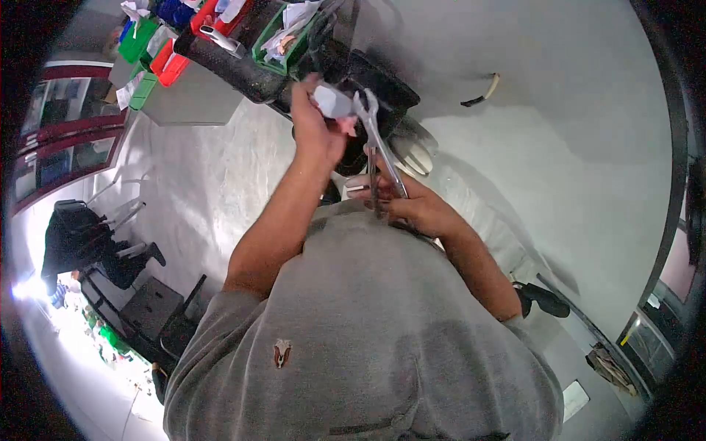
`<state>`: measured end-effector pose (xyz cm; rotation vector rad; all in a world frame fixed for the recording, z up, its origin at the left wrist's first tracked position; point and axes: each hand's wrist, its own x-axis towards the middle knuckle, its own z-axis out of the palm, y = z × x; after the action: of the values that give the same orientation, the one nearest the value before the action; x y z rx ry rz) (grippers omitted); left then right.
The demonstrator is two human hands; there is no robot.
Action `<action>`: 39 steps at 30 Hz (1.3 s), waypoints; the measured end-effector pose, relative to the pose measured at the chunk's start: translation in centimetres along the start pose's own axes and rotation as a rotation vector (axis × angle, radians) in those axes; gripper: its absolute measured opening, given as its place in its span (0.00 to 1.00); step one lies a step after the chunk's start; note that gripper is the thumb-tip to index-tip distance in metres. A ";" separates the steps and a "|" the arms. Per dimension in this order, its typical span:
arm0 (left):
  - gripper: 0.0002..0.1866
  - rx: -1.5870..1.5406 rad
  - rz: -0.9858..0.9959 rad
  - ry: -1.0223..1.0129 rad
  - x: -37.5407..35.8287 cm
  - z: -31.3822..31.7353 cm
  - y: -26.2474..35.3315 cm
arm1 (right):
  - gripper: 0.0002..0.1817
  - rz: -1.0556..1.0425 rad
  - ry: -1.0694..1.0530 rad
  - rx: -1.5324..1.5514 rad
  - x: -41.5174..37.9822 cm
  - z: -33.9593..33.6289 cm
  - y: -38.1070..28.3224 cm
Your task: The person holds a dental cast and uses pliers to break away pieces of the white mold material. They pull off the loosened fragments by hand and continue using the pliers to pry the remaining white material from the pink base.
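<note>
My left hand (316, 125) is closed around a pale grey-white block (332, 101), which it holds up in front of me. A bit of something pink (348, 126) shows beside its fingers. In my right hand (415, 209), fingers wrapped round the handles, is a pair of long silvery metal pincers (378, 136). Their curved jaws point away from me and overlap the right edge of the block in this view. The handles run down into my palm, where my fingers hide their ends.
Beyond my hands stands a black workbench (254, 77) bearing a green bin (283, 44) of scraps and a red bin (213, 22). A black bin (379, 81) sits behind the pincers. A short tube (482, 92) is at upper right, and a dark chair (151, 309) at lower left.
</note>
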<state>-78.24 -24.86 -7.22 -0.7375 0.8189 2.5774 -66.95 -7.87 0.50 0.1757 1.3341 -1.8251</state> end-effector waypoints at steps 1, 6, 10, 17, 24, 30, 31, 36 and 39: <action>0.21 0.090 0.135 0.097 0.3 0.2 -0.2 | 0.44 -0.001 0.003 0.002 -0.1 -0.3 0.1; 0.26 0.339 0.314 0.213 1.0 -0.8 1.5 | 0.47 0.104 -0.110 -0.329 0.4 -1.8 -0.4; 0.31 0.649 0.383 0.168 0.2 -1.0 2.4 | 0.47 0.134 -0.153 -0.387 1.3 -1.7 -1.2; 0.33 0.854 0.435 0.090 -1.0 -0.5 2.8 | 0.50 0.243 -0.165 -0.288 2.1 -2.1 -1.1; 0.36 0.896 0.458 0.142 -0.8 -1.0 2.4 | 0.52 0.201 -0.107 -0.361 2.3 -2.1 -0.9; 0.36 1.396 0.919 0.118 3.1 -5.6 0.9 | 0.51 0.276 -0.083 -0.362 2.3 -2.2 -0.4; 0.37 1.202 0.790 0.114 2.1 -4.5 0.8 | 0.51 0.275 -0.082 -0.359 2.2 -1.9 -0.7; 0.37 0.928 0.435 0.198 -1.7 -0.4 1.2 | 0.40 0.448 -0.033 -0.494 2.6 -0.9 -1.3; 0.38 0.847 0.446 0.167 -0.5 -1.2 0.9 | 0.36 0.309 0.048 -0.334 2.5 0.6 -0.4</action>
<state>-77.79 -26.34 -7.38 -0.5277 2.1268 2.1466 -68.57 -9.69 -0.34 0.2329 1.5305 -1.3300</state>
